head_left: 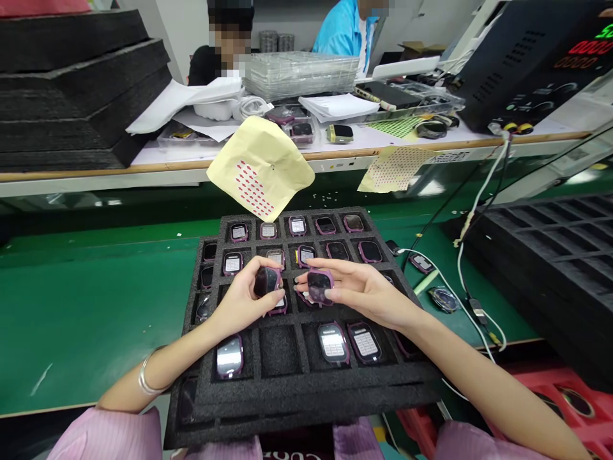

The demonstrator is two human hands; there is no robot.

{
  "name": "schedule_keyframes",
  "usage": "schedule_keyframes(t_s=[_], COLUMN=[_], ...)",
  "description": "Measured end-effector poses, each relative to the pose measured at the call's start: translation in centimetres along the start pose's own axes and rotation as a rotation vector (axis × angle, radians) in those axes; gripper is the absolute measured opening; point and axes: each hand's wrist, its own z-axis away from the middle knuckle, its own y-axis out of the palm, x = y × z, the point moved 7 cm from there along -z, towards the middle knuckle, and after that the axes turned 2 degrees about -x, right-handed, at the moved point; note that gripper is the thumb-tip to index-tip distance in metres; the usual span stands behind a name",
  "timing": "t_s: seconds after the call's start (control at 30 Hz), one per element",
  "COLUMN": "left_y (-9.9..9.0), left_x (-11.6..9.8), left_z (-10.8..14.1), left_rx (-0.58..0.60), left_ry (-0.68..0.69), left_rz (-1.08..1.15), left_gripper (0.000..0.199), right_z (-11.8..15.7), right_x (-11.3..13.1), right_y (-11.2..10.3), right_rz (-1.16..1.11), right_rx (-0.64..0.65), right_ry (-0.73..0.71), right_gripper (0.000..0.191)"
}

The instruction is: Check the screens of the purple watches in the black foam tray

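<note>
My left hand is closed around a dark-screened watch body with a purple frame. In my right hand is a second purple watch body, its dark screen tilted up and my thumb on its edge. Both hands are over a black foam tray divided into square pockets. Purple watch bodies sit in most pockets; some screens are lit with white panels, like the one at the front, while others are dark. One front pocket holds no watch. My hands partly hide the middle rows.
A yellow sticker sheet overhangs the tray's back edge. Black foam trays are stacked at left and right. Cables run down the right side. A power supply stands on the shelf; two people are behind it.
</note>
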Motion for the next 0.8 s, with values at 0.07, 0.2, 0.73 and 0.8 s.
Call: schedule_keyframes(t_s=[0.07,0.2,0.73,0.8], left_y=[-0.2,-0.5,-0.3,-0.2], left_x=[-0.1,-0.7,-1.1,-1.3], left_z=[0.0,0.1,0.4,0.3], left_rx=[-0.026,-0.053,-0.029,-0.009], left_ry=[0.021,0.083,0.192,0.208], left_rz=[-0.049,-0.154,-0.213,-0.224], left_gripper=[0.028,0.019,0.02,0.02], right_z=[-0.1,-0.1,0.1,0.1], right_x=[0.0,0.1,-0.1,0.0], right_y=[-0.2,-0.8,-0.8,-0.8], right_rz=[0.019,0.051,0.028,0.027], right_rx=[-0.003,-0.052,-0.075,-0.087], right_ry=[0.001,-0.012,0.021,0.02], right_gripper=[0.044,0.037,0.044,0.044])
